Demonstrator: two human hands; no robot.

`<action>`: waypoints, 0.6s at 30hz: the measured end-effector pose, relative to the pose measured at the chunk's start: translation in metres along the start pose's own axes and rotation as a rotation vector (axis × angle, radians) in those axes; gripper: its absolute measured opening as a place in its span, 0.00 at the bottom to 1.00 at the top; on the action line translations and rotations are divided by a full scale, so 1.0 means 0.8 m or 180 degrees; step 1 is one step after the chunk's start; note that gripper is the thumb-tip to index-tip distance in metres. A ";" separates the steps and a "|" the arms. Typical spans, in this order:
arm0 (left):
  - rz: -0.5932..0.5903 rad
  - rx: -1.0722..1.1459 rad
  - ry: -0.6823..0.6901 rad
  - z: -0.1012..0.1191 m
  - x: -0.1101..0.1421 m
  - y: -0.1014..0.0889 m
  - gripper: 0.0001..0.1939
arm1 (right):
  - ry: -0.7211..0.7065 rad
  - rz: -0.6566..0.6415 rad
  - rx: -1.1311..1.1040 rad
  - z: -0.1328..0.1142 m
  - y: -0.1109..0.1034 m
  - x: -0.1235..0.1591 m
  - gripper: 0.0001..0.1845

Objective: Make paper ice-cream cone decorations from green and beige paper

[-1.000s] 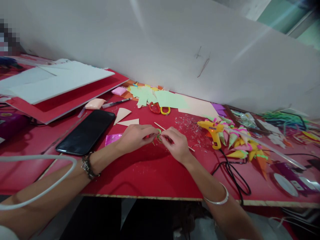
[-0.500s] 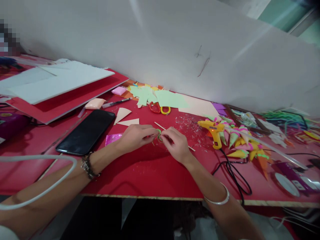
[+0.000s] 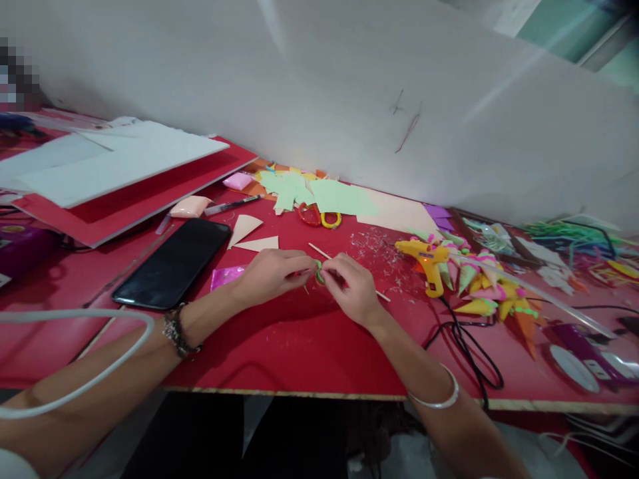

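Between my fingertips is a small green curled piece, perhaps clay or a paper strip; my fingers cover most of it. My left hand pinches its left side, and my right hand pinches it from the right. Both hands hover low over the red tabletop. A thin wooden stick lies behind and under my right hand, its far end showing above the fingers. Beyond my left hand lie two cream paper wedges, and a shiny pink packet rests beside that wrist.
At left are a black phone and stacked white boards. Red-and-yellow scissors lie by green paper scraps. To the right, a yellow glue gun with its black cord sits against several small decorated paper cones.
Both hands stay in nearly the same place. The green piece between the fingertips looks slightly more covered and its loop smaller than before.
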State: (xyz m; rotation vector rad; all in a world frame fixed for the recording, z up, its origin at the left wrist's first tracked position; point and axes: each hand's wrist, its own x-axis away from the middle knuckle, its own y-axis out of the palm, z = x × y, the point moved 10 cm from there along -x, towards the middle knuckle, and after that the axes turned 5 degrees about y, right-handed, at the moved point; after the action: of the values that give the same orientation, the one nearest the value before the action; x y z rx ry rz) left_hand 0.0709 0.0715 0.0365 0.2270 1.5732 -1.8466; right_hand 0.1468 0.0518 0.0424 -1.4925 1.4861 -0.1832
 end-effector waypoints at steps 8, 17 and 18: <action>-0.0014 0.0000 0.0005 0.000 0.000 0.001 0.06 | 0.0025 0.0007 -0.0021 0.001 0.001 0.000 0.06; 0.0131 -0.0183 -0.0144 -0.006 0.003 -0.005 0.04 | 0.0028 -0.0075 -0.0104 0.000 -0.001 -0.003 0.06; 0.0168 -0.0182 -0.0153 -0.006 0.003 -0.007 0.04 | 0.0022 -0.0081 -0.0111 0.000 -0.001 -0.003 0.06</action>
State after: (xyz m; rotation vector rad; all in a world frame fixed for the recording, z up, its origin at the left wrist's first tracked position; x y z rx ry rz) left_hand 0.0646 0.0752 0.0385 0.1950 1.5700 -1.7516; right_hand 0.1464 0.0534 0.0443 -1.5405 1.4832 -0.1788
